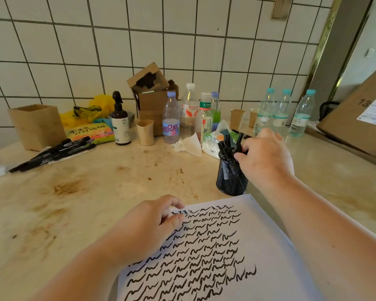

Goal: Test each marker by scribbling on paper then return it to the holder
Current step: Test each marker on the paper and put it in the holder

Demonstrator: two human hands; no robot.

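Observation:
A white sheet of paper [267,253] covered in rows of black scribbles lies on the counter in front of me. My left hand [146,224] rests on its top left corner, fingers curled, holding nothing. A black mesh holder [231,177] with several black markers [226,146] stands just beyond the paper. Over the holder's rim, my right hand [265,155] has its fingers closed around a black marker [239,140] that stands in the holder. More black markers [54,153] lie loose at the far left of the counter.
Along the tiled wall stand several water bottles [170,118], paper cups [145,132], a dark pump bottle [119,124], cardboard boxes [150,92] and a wooden box [36,124]. Crumpled tissue [189,145] lies behind the holder. A large carton [356,118] leans at the right.

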